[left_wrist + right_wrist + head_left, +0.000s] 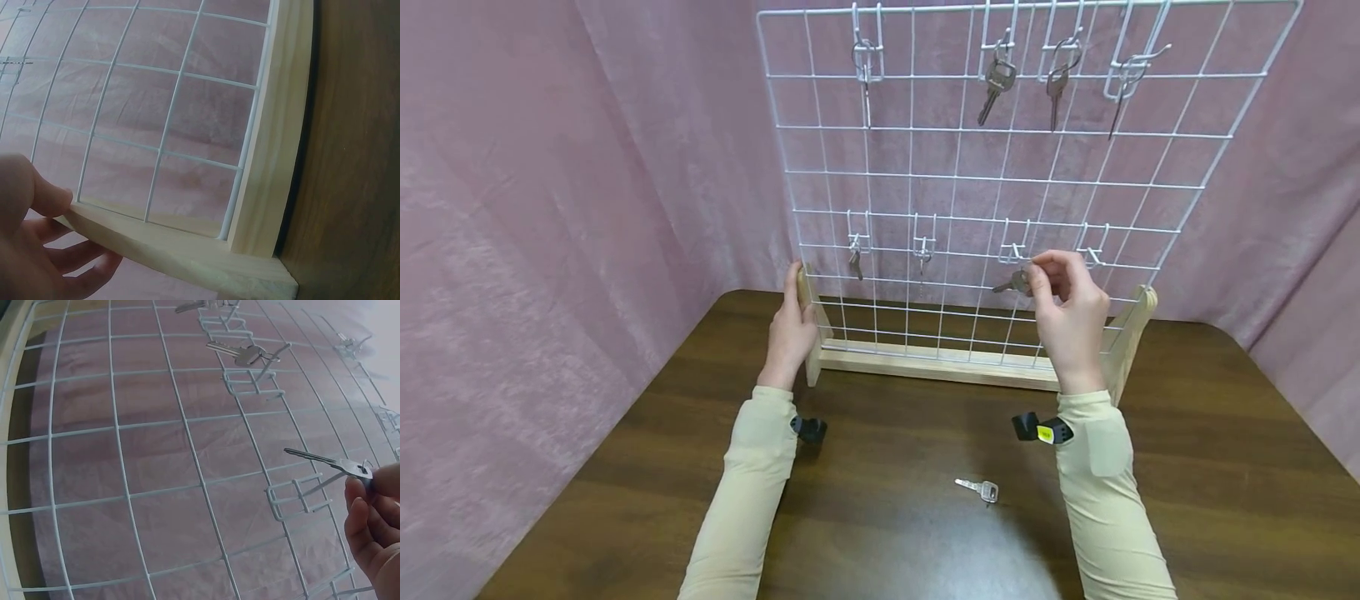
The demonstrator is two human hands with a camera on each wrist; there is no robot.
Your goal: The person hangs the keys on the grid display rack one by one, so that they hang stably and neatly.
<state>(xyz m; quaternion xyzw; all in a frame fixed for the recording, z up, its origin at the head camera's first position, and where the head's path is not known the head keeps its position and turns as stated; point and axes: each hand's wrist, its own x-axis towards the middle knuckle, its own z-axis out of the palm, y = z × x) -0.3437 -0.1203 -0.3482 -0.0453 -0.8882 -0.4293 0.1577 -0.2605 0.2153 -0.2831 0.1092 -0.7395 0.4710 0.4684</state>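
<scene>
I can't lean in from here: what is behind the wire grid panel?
Through the wire grid panel only the pink curtain shows. The right hand, pinching a key, and the wooden base cover what lies behind them.

Soft even light, fisheye-bent edges, slightly hazy wrist views

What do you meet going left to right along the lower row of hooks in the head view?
Left hand on the wooden frame post → first hung key → second hung key → key pinched by the right hand → empty hook.
</scene>
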